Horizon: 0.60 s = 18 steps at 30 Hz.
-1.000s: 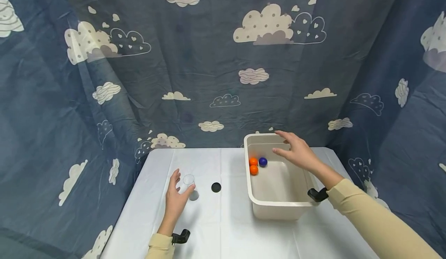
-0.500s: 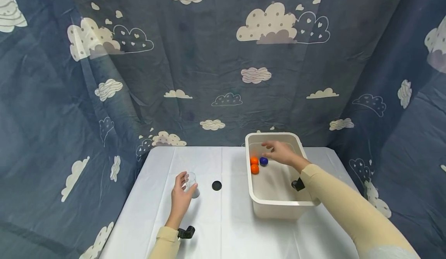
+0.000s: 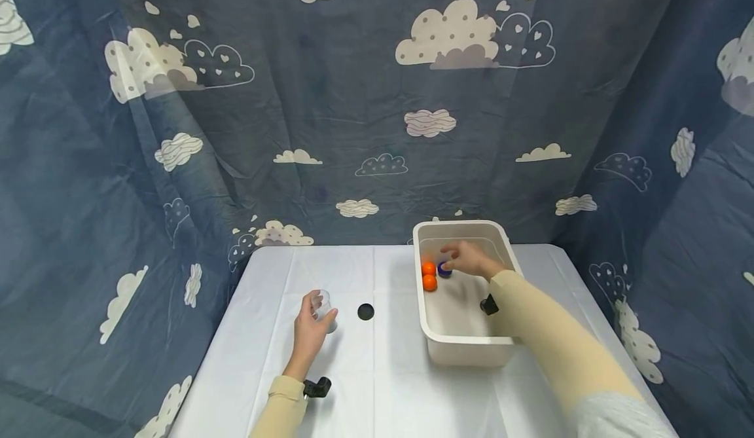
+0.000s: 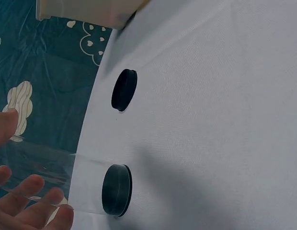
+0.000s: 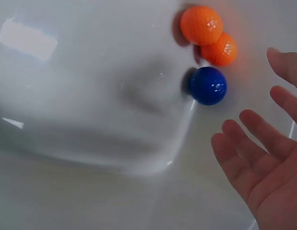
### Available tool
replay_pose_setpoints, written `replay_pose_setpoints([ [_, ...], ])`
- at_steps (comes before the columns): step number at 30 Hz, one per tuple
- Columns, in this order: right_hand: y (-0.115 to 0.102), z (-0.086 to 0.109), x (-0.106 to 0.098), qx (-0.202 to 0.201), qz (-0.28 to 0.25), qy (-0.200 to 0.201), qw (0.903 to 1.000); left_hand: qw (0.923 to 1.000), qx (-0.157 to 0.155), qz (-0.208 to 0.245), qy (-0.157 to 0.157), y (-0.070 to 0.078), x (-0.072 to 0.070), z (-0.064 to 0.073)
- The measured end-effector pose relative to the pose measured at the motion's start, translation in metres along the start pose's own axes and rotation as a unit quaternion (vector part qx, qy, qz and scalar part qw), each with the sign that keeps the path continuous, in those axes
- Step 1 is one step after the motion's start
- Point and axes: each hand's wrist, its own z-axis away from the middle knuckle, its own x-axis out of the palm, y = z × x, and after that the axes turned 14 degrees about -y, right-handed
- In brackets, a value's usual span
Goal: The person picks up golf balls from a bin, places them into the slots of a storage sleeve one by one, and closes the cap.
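Observation:
In the head view, my left hand (image 3: 310, 328) holds a clear cylindrical container (image 3: 321, 302) standing on the white table. Its fingers curl round the wall in the left wrist view, where the container's dark round base (image 4: 116, 190) rests on the cloth. My right hand (image 3: 468, 258) reaches into a white plastic bin, with fingers spread and nothing between them. Below its fingertips lie a blue golf ball (image 5: 208, 86) and two orange golf balls, one (image 5: 201, 25) partly covering the other (image 5: 222, 50). The right wrist view shows a gap between hand and balls.
A round black cap (image 3: 365, 311) lies between the container and the bin (image 3: 465, 353). The bin's high walls surround my right hand. Behind the white table (image 3: 389, 399) hangs a dark cloud-patterned curtain (image 3: 330, 124).
My right hand has come down from above the bin's far right side to the balls on the left. My left hand has closed in around the clear container.

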Motion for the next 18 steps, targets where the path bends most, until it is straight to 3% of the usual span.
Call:
replay_pose_setpoints([
  [9,0.017,-0.017,0.016,0.019,-0.108,-0.013,0.9938,0.9993,0.006,0.031,-0.019,-0.007,0.002,0.0],
  [18,0.024,-0.035,0.027,0.024,-0.053,0.019,0.9981,0.999,0.021,0.039,-0.006,-0.003,-0.006,-0.003],
])
